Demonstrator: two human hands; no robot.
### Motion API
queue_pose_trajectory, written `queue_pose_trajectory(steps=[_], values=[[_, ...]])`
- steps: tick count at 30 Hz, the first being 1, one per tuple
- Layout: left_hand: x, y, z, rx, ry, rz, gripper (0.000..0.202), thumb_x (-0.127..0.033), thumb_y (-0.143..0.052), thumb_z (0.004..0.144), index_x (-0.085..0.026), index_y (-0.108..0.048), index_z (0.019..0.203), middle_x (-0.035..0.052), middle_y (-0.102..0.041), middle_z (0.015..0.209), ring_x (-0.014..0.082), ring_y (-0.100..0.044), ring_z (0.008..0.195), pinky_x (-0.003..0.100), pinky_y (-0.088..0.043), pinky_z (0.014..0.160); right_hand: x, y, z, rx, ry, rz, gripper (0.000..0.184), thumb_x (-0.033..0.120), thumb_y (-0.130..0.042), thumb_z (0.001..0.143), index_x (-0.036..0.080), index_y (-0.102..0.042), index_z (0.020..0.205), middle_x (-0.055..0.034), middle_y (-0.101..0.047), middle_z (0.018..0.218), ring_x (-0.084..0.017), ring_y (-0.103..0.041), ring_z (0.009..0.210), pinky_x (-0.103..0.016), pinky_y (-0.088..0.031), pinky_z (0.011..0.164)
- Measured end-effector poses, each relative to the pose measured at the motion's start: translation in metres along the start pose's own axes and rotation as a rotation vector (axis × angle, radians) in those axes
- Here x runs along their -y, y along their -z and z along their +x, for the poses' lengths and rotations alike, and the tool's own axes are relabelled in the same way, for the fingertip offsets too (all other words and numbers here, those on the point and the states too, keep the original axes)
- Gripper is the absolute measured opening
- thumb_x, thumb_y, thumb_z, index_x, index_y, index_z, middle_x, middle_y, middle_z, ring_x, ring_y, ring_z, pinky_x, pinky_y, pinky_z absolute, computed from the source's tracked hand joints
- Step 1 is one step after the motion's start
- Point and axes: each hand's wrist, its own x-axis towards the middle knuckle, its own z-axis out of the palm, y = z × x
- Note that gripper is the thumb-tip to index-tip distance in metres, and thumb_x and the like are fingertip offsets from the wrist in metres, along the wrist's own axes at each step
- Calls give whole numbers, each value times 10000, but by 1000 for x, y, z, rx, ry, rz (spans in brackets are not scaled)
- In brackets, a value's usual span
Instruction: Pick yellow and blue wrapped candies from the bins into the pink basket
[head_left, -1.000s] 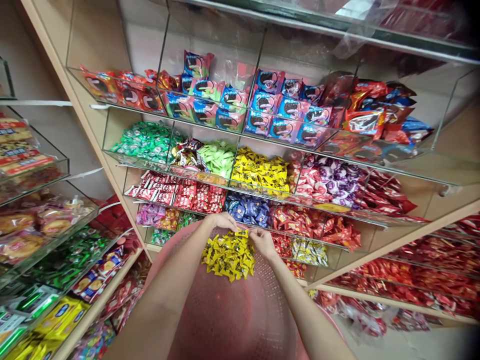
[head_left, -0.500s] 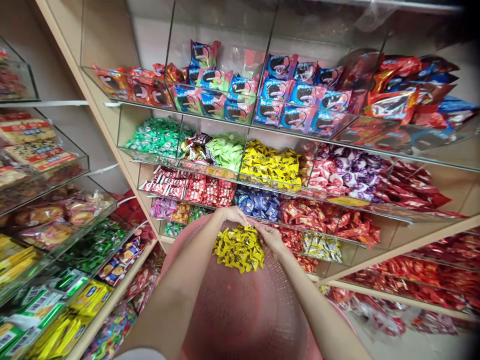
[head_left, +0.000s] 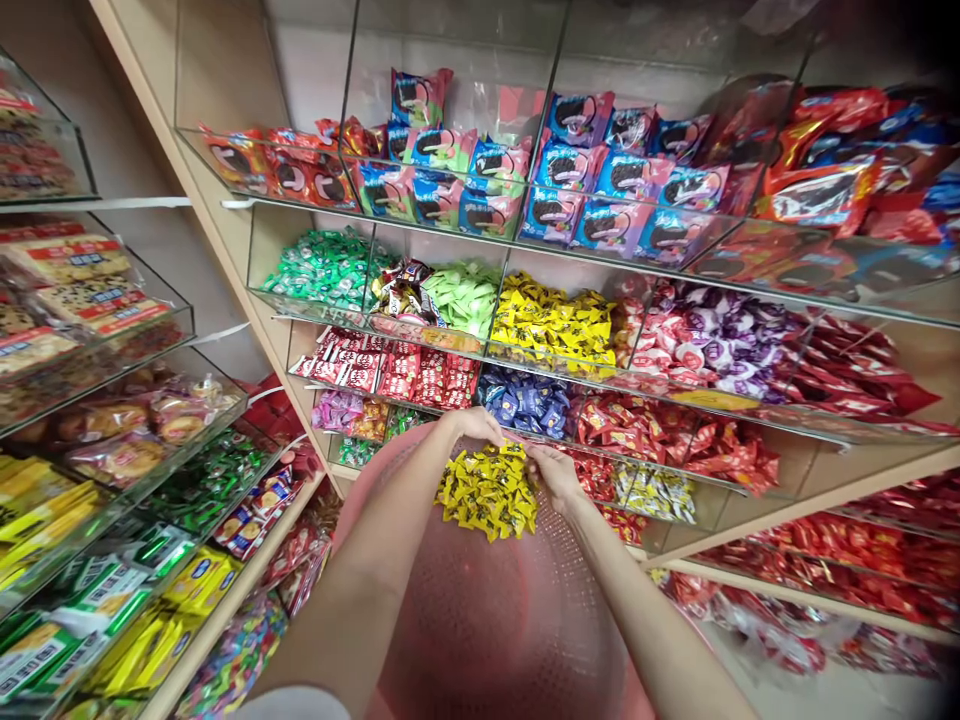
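Note:
A pink perforated basket (head_left: 495,620) sits against my body, tilted toward the shelves. A heap of yellow wrapped candies (head_left: 487,490) lies at its far end. My left hand (head_left: 472,425) curls over the far left edge of the heap, fingers closed on the wrappers. At the heap's far right edge, my right hand (head_left: 553,470) pinches into the candies. Just beyond both hands stands a clear bin of blue candies (head_left: 525,400), and above it a bin of matching yellow candies (head_left: 551,325).
Glass-fronted bins fill the wall ahead: green candies (head_left: 322,265), red packets (head_left: 390,370), purple-and-white sweets (head_left: 705,340), cookie packs (head_left: 585,190) on top. A second shelf unit with biscuit packs (head_left: 82,290) runs along my left. Red candy bins (head_left: 847,560) extend low right.
The view has shifted so the shelves sit further right and higher. Both hands stay at the far edge of the yellow heap, and they have closed in slightly on it.

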Motion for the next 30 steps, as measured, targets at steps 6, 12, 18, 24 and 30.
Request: queue_pose_trajectory(steps=[6,12,18,24,30], values=[[-17,6,-11,1,56,217,503,-664,-519,625,-216,-704,761,3,-648,956,190,-551,867,255,-392,793,6,2,-14,68,186,-298,263,412,-642,588,160,-574,560,47,-495,428,-60,-371,368,-196,-269,380],[-20,5,-12,-9,37,206,560,-702,-453,646,-207,-700,733,10,-609,1091,222,-506,1018,263,-329,917,-17,-26,-39,331,32,-615,223,287,-599,615,175,-532,434,38,-506,369,-64,-381,313,-190,-287,358],[-20,5,-13,1,72,207,559,-706,-460,637,-211,-702,733,15,-569,1167,246,-478,1078,291,-307,948,-49,-33,-35,315,-57,-722,258,212,-553,646,180,-552,391,25,-507,333,-59,-375,280,-178,-295,340],[-21,6,-12,18,55,213,541,-694,-465,646,-208,-697,706,20,-588,1136,244,-494,1056,301,-295,957,-57,-39,-35,240,-63,-704,274,192,-523,676,179,-554,404,19,-515,339,-64,-378,269,-185,-299,325],[-21,6,-13,21,33,202,560,-717,-467,622,-207,-692,669,25,-628,1051,237,-504,1019,294,-298,949,-52,-49,-41,238,-111,-620,302,259,-563,690,192,-507,401,19,-534,356,-74,-405,271,-192,-322,318]])
